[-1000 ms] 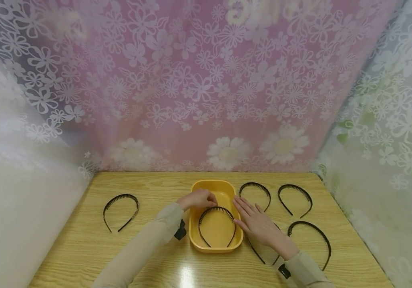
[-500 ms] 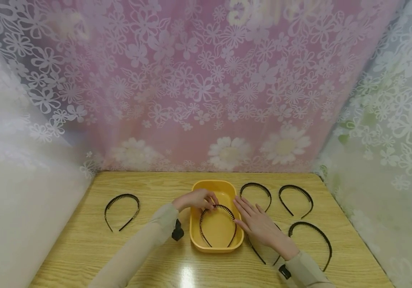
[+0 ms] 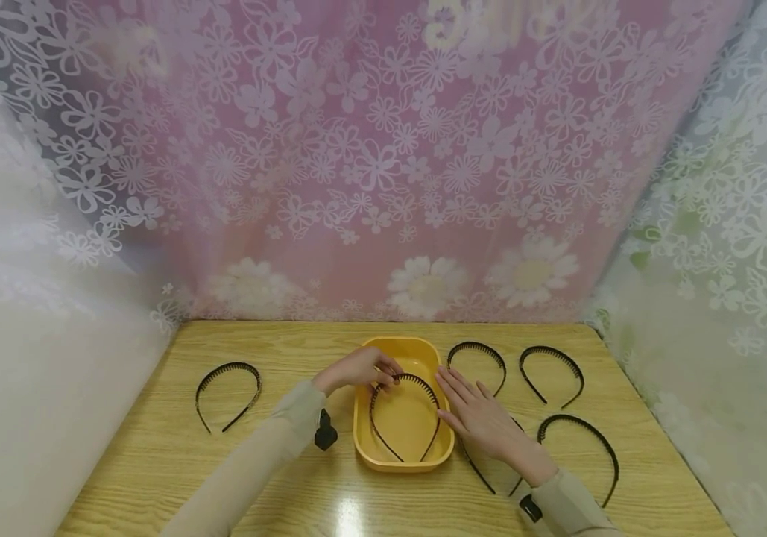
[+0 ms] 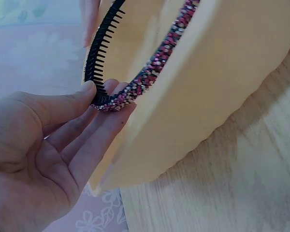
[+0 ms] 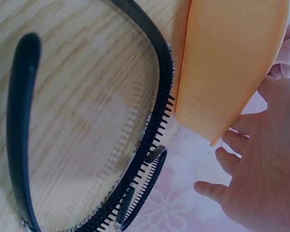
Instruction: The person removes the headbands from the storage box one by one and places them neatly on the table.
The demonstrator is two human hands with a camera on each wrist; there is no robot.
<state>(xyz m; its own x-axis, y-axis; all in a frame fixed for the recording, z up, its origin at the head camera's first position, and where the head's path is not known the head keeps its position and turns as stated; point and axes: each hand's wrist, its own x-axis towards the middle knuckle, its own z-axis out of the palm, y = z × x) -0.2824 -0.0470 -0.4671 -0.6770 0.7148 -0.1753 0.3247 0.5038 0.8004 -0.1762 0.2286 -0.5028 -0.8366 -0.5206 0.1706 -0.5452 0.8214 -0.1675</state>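
Note:
A black toothed headband (image 3: 417, 379) with pink and silver glitter on its outside stands in the yellow plastic basin (image 3: 403, 464). My left hand (image 3: 359, 367) pinches the top of its arch between thumb and fingers; in the left wrist view the thumb presses the toothed inner side of the headband (image 4: 157, 63) and the fingers lie under the glittered side. My right hand (image 3: 484, 419) rests its straight fingers against the basin's right rim. The right wrist view shows that hand (image 5: 261, 154) touching the rim of the basin (image 5: 227, 63).
Right of the basin lie several more headbands, among them one at the back (image 3: 477, 345), one at the back right (image 3: 551, 349) and one at the front right (image 3: 584, 424). Another headband (image 3: 227, 365) lies alone on the left of the wooden table (image 3: 289, 477).
My left hand has reached the headband's top, taken hold of it and drawn it slightly back and up, so the arch sits higher. My right hand stays at the rim.

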